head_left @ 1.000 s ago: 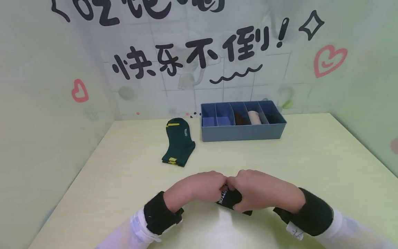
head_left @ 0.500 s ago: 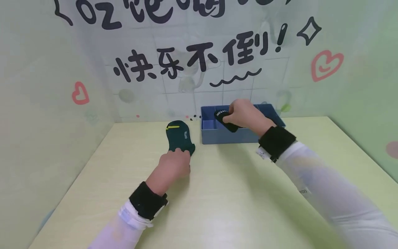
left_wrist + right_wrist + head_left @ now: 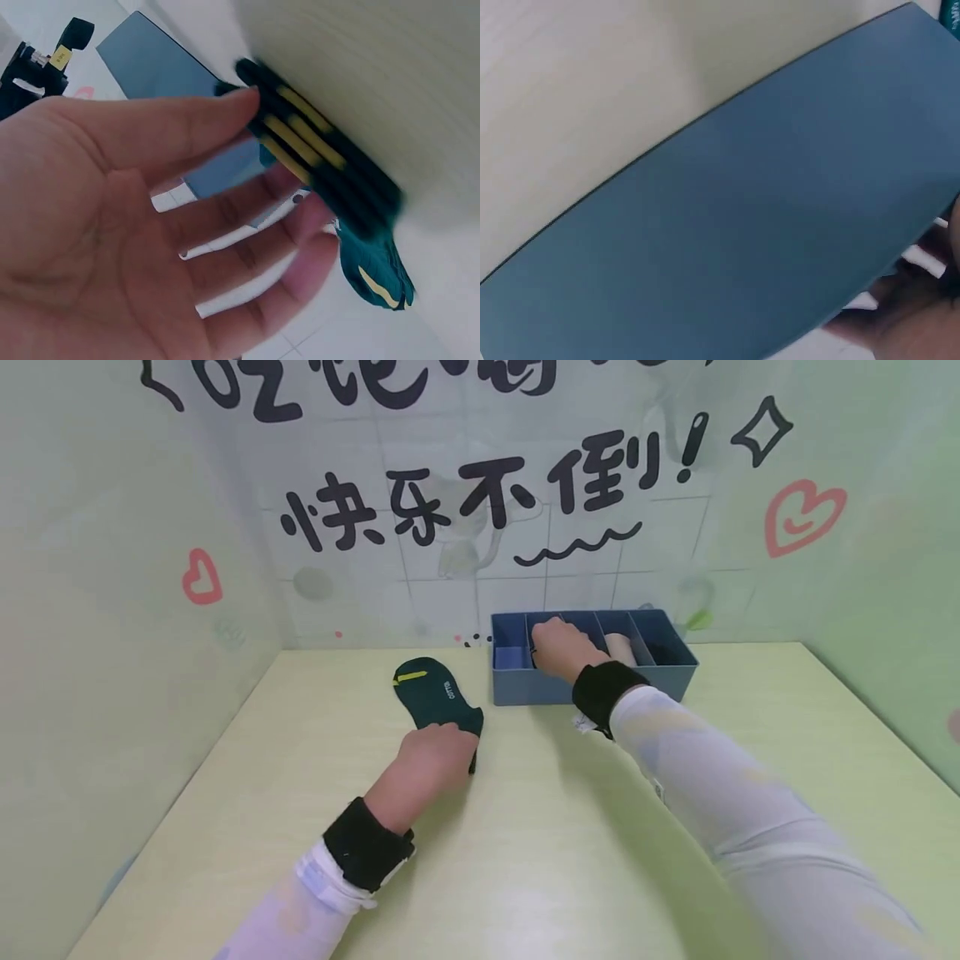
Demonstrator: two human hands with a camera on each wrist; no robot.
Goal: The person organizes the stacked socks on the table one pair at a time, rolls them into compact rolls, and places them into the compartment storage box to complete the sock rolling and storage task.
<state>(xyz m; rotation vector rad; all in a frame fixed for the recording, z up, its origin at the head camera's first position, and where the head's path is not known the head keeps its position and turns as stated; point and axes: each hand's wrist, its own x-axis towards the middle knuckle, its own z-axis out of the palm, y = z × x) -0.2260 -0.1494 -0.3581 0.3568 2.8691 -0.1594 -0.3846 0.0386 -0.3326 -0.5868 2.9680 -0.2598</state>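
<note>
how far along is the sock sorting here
Two right-hand compartments of the blue organizer box already look filled: a pink roll and something dark at the far right. In hand: the right hand reaches into the second compartment from the left; what it holds is hidden. Left: the green socks, which the left hand touches, and the leftmost compartment.

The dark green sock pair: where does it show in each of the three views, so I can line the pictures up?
Head view: the dark green sock pair lies on the table left of the blue divider box, its near end under the left hand.
Left wrist view: the pair runs diagonally past the fingertips.
Right wrist view: not identifiable.
Shared landmark: the blue box wall, seen in all three.
</note>
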